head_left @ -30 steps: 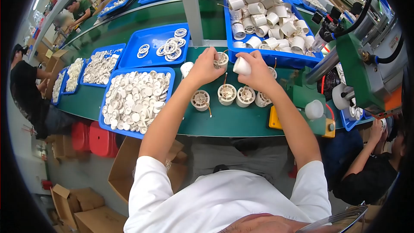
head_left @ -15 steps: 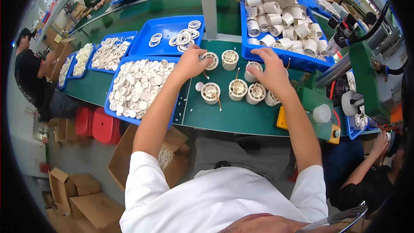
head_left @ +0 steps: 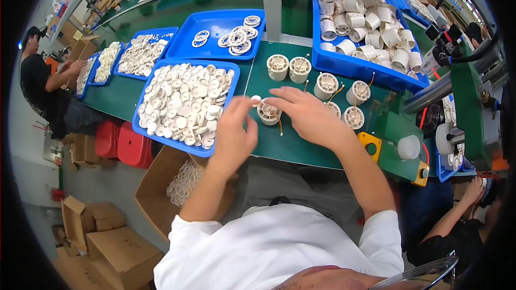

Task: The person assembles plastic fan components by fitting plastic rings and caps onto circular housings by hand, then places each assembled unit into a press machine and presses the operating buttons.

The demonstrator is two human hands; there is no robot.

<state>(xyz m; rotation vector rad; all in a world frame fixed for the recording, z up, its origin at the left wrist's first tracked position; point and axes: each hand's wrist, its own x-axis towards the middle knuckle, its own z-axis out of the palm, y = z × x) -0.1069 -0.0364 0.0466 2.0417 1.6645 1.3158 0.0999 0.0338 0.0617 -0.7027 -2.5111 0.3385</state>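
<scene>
My left hand is beside the right edge of the tray of caps, thumb and fingers apart. Its fingertips are close to a small white cap; whether they touch it I cannot tell. My right hand reaches in from the right with fingers stretched over a white round plastic housing, partly covering it. An orange-brown wire trails from that housing. Further off stand two more housings, a left one and a right one. Several others, including one housing, stand right of my right hand.
A blue tray of white caps lies to the left, with a blue tray of white rings behind. A big blue bin holds white cylinders. At right stands a green machine with a yellow button box. Co-workers sit nearby.
Both hands have let go of the housings further back and come nearer my body, toward the small cap and the near-left housing. The view has shifted slightly.
</scene>
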